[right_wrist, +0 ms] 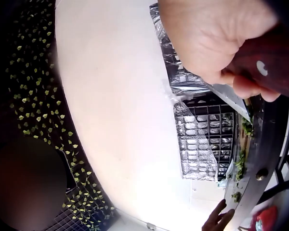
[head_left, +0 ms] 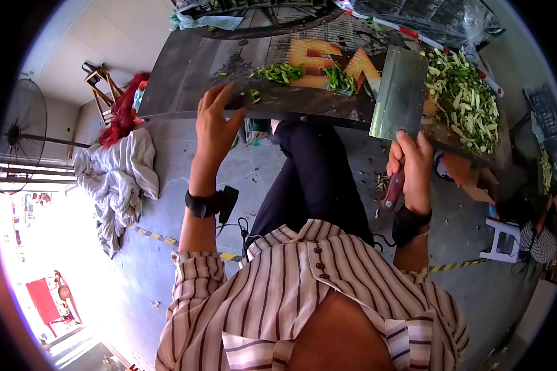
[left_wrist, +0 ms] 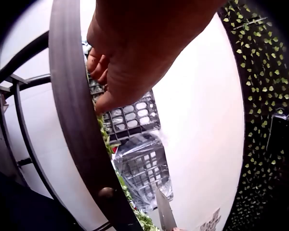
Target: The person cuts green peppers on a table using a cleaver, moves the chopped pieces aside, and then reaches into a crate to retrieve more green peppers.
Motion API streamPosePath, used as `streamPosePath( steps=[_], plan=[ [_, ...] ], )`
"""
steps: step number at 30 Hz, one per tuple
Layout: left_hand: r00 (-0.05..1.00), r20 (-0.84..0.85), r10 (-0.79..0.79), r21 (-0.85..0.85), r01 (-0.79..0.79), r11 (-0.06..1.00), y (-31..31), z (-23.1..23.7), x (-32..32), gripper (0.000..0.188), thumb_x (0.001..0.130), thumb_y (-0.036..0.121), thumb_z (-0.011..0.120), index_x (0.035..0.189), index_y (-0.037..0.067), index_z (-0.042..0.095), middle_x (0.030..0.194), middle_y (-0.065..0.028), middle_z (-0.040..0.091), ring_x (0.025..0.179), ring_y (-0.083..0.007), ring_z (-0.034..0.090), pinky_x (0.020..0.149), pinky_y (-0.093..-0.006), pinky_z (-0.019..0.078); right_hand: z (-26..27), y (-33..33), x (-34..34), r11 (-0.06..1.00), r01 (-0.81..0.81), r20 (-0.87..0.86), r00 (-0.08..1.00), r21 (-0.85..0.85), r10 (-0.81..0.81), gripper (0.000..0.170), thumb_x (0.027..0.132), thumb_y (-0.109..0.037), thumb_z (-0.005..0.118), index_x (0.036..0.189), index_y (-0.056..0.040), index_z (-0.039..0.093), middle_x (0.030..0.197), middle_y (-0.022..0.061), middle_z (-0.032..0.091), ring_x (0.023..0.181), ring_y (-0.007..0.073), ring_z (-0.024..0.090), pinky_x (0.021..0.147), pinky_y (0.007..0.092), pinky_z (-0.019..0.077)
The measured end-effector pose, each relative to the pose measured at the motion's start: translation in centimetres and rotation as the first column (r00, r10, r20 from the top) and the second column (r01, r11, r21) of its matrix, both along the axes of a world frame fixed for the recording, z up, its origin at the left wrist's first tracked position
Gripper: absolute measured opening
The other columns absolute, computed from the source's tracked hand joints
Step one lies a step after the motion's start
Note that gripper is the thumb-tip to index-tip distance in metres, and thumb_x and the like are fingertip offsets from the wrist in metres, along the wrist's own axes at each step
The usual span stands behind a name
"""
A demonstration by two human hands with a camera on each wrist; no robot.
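In the head view the right hand [head_left: 413, 170] grips the dark red handle of a wide cleaver [head_left: 401, 93], its blade over the table's front edge. The left hand [head_left: 213, 133] holds nothing, fingers spread and bent slightly at the table edge, close to small green scraps [head_left: 255, 96]. Two small piles of cut green vegetable [head_left: 281, 73] lie mid-table. A large heap of pale green shreds [head_left: 464, 102] covers the right end. The right wrist view shows the right hand [right_wrist: 216, 41] round the handle, and the left hand [right_wrist: 217, 219] at the bottom.
Dark crates wrapped in clear plastic [head_left: 439, 18] stand behind the dark table [head_left: 179, 80]. A red and white strip [head_left: 414, 35] crosses the back right. A white stool [head_left: 501, 240] is on the floor at right, a fan [head_left: 25, 123] and grey cloth [head_left: 120, 179] at left.
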State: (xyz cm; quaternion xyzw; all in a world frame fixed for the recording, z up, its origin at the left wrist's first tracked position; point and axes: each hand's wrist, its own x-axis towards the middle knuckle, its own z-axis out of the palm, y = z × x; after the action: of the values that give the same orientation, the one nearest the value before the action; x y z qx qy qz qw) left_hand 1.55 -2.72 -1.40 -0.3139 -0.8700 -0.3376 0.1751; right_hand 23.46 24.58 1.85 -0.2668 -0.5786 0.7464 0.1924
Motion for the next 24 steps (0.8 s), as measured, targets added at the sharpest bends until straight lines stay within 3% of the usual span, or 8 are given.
streamPosePath(
  steps=[4,8,11,14,17,20,21,24],
  plan=[
    [0.982,0.151,-0.109,-0.128,0.129,0.983,2.8,1.0,-2.2,0.055,0.074,0.015,0.071,0.126,0.002,0.054,0.115,-0.0163,0.057,0.096,-0.0292,0.059,0.083,-0.0341,0.0472,0.3,0.2,1.6,0.999,0.050,0.016,0.999,0.011,-0.050,0.020,0.093,-0.016,0.053,0.080,-0.0056,0.043,0.059,0.0009,0.043,0.041,0.0103,0.043,0.037,0.0273,0.0371],
    [0.944,0.262,-0.200,-0.115,0.237,0.965,4.6,1.6,-3.7,0.053,0.075,0.015,0.068,0.124,0.001,0.055,0.106,-0.0168,0.058,0.089,-0.0294,0.061,0.081,-0.0339,0.0482,0.2,0.2,2.7,0.995,0.096,0.021,0.995,-0.007,-0.096,0.021,0.094,-0.016,0.053,0.079,-0.0049,0.042,0.059,0.0010,0.043,0.041,0.0105,0.043,0.037,0.0275,0.0371],
    [0.941,0.169,-0.294,-0.139,0.318,0.938,6.7,1.2,-4.9,0.049,0.075,0.015,0.067,0.121,0.000,0.057,0.103,-0.0171,0.058,0.087,-0.0294,0.062,0.079,-0.0349,0.0487,0.0,0.3,3.3,0.996,0.086,0.005,0.996,-0.016,-0.086,0.021,0.094,-0.016,0.052,0.079,-0.0046,0.042,0.059,0.0012,0.043,0.041,0.0107,0.043,0.037,0.0277,0.0372],
    [0.891,0.217,-0.400,-0.178,0.439,0.881,10.4,1.3,-5.0,0.044,0.075,0.015,0.066,0.117,0.000,0.059,0.104,-0.0175,0.059,0.087,-0.0294,0.062,0.078,-0.0361,0.0491,-0.1,0.3,3.8,0.995,0.101,0.015,0.995,0.002,-0.101,0.021,0.094,-0.016,0.052,0.080,-0.0043,0.042,0.059,0.0013,0.043,0.041,0.0108,0.044,0.038,0.0276,0.0376],
    [0.833,0.175,-0.524,0.021,0.529,0.848,14.8,0.2,-3.5,0.042,0.076,0.015,0.066,0.115,0.002,0.060,0.105,-0.0178,0.059,0.088,-0.0295,0.062,0.077,-0.0366,0.0496,-0.2,0.3,4.1,0.994,0.106,0.016,0.994,0.002,-0.106,0.020,0.094,-0.016,0.052,0.081,-0.0043,0.043,0.059,0.0014,0.044,0.041,0.0110,0.044,0.038,0.0274,0.0381],
    [0.878,0.013,-0.478,0.016,0.478,0.878,17.0,0.1,-2.3,0.041,0.076,0.013,0.065,0.116,0.004,0.060,0.106,-0.0175,0.060,0.088,-0.0289,0.062,0.076,-0.0361,0.0500,-0.2,0.6,4.7,0.992,0.122,0.042,0.992,0.016,-0.122,0.018,0.094,-0.016,0.053,0.083,-0.0045,0.044,0.060,0.0016,0.044,0.041,0.0110,0.044,0.038,0.0271,0.0386],
    [0.874,0.050,-0.483,0.136,0.473,0.870,17.0,0.0,-2.0,0.036,0.077,0.010,0.064,0.113,0.003,0.062,0.104,-0.0162,0.060,0.085,-0.0275,0.061,0.074,-0.0351,0.0496,-0.2,0.7,4.9,0.991,0.131,0.040,0.991,0.010,-0.131,0.017,0.094,-0.016,0.053,0.084,-0.0046,0.044,0.060,0.0017,0.045,0.041,0.0110,0.044,0.038,0.0270,0.0387],
    [0.918,0.136,-0.372,0.200,0.342,0.918,14.5,1.3,-1.4,0.032,0.078,0.008,0.063,0.110,0.003,0.065,0.104,-0.0142,0.060,0.080,-0.0247,0.060,0.072,-0.0336,0.0489,-0.5,1.0,5.5,0.990,0.142,0.038,0.989,-0.007,-0.142,0.016,0.094,-0.017,0.053,0.086,-0.0047,0.045,0.061,0.0017,0.045,0.042,0.0109,0.045,0.038,0.0270,0.0388]
  ],
)
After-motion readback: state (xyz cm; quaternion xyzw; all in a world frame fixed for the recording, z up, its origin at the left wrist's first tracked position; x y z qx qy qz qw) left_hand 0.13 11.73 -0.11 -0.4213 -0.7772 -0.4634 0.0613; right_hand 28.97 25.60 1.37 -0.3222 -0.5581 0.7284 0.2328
